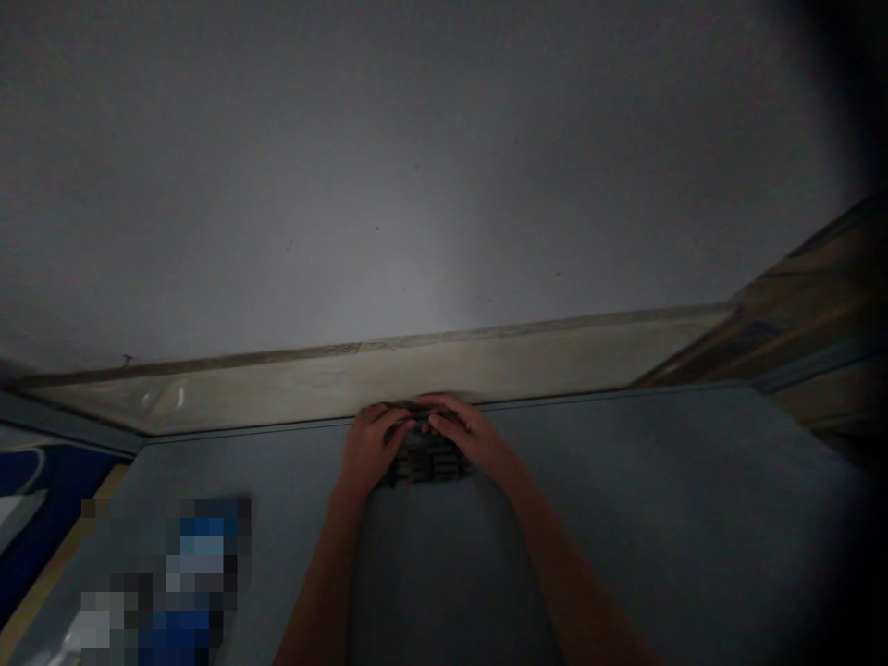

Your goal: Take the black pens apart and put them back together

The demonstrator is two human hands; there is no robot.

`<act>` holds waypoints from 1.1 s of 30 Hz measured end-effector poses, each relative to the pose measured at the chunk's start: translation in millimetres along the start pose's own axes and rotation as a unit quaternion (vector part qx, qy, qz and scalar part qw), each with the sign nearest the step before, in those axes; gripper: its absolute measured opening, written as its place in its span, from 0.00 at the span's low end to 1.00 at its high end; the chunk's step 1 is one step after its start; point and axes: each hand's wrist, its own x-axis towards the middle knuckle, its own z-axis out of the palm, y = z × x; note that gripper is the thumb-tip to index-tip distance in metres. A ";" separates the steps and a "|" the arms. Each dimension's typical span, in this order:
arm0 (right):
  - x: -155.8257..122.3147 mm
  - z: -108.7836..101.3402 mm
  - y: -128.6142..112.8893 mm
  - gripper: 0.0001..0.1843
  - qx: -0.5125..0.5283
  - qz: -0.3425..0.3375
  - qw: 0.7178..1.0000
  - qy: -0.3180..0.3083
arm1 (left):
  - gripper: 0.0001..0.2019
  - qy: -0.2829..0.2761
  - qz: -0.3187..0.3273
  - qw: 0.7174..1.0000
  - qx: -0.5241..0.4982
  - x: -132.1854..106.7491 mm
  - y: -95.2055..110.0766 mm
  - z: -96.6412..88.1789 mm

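Note:
Both my hands rest together on a small dark ribbed object (425, 455) that lies on a grey surface (659, 499) close to its far edge. My left hand (369, 448) grips the object's left side with the fingers curled over its top. My right hand (466, 433) covers its right side, fingers bent and pressed onto it. The light is dim, so I cannot make out what the object is. My forearms reach in from the bottom of the view.
A plain pale wall (416, 166) fills the upper half, with a light skirting strip (416, 375) along its foot. A blurred blue and white patch (166, 583) lies at the lower left. Wooden boards (811, 314) slope at the right.

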 end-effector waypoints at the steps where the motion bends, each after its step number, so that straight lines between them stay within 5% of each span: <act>1: -0.9 1.1 -0.6 0.20 -0.005 -0.008 1.000 -0.001 | 0.11 -0.001 0.000 1.000 -0.004 0.2 0.0 0.2; 6: -1.6 2.4 0.3 0.26 -0.015 -0.026 0.999 0.015 | 0.10 0.013 -0.021 0.997 -0.077 1.6 1.0 -2.7; 12: 3.0 -1.0 9.2 0.09 -0.061 -0.007 0.993 0.105 | 0.13 0.096 -0.109 0.969 -0.201 -1.3 -4.9 -10.7; 21: 2.3 -1.3 9.0 0.04 -0.304 -0.114 0.945 -0.022 | 0.14 0.118 -0.130 0.949 -0.263 -1.7 -8.8 -13.8; 33: -0.2 -4.0 7.1 0.08 -0.163 -0.029 0.984 0.063 | 0.12 0.080 -0.098 0.978 -0.165 -0.8 -1.0 -10.4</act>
